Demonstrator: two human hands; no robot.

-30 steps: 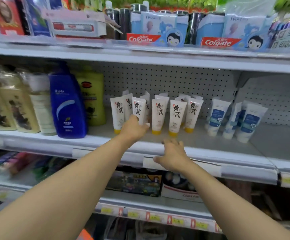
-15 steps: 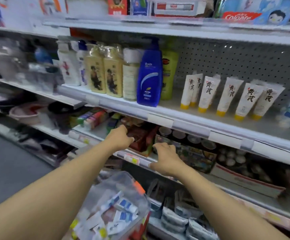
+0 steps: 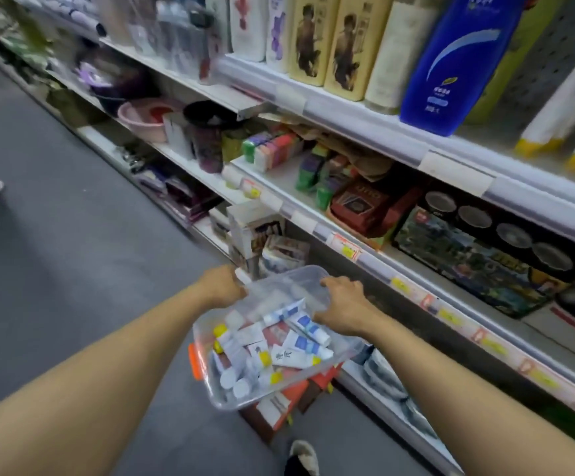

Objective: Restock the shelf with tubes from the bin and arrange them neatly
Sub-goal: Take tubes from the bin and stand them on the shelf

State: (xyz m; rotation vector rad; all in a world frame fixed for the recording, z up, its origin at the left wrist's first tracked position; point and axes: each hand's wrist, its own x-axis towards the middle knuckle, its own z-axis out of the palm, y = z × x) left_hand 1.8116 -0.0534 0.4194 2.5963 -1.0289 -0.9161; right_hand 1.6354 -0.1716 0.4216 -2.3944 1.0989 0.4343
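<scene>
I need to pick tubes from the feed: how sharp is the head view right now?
Head view: the tubes in the clear bin are readable, though soft; far-left shelves are smeared by motion blur; wide-angle distortion slants the shelf edges; lighting is even, with faint glare on the bin's plastic.

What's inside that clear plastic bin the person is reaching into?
The clear bin holds a loose pile of tubes, mostly white, some with blue labels, some with yellow caps. The lower layers are covered by the top tubes, so the full count cannot be seen.
</scene>
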